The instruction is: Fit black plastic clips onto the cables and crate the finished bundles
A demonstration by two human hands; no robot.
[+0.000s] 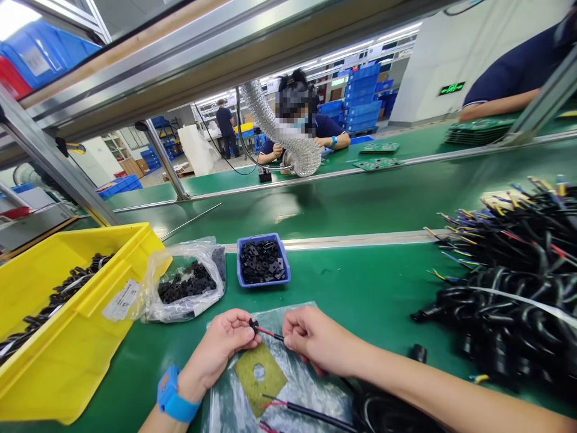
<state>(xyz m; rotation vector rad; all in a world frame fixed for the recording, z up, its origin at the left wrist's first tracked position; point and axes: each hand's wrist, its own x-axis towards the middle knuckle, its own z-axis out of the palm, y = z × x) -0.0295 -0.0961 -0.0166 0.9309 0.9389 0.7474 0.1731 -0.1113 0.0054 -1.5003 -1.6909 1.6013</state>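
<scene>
Between the fingertips of my left hand is a small black plastic piece. My right hand is closed on a black cable, whose red wire end reaches the black piece. Whether the wire passes through the piece, I cannot tell. Under both hands lies a clear plastic bag with a yellowish square pad that has a round hole. Nearer to me, another black cable shows bare red and black wire ends.
A blue tray and an open plastic bag hold small black pieces. On the left stands a yellow bin with black cables. Cable bundles are heaped on the right. Across the bench, a person works beside a flexible duct.
</scene>
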